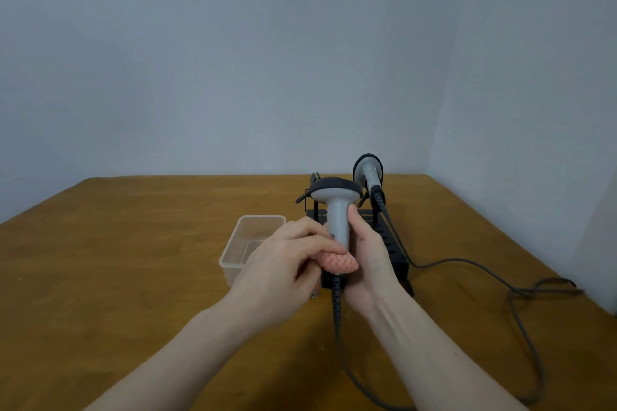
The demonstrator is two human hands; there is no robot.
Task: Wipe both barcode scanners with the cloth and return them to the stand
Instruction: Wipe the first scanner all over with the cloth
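Right hand [369, 260] grips grey plastic pistol-shaped barcode scanner [338, 210] by handle: rigid, light, smooth, best held there. Left hand [283, 264] fingers pinch soft pink knitted cloth [337, 262] against handle base; trailing cable may tug.

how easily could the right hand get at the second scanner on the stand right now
Probably not at once: the right hand grips the handle of the near scanner. The second scanner sits uncovered on the stand just behind, so once that hand is freed the way looks open.
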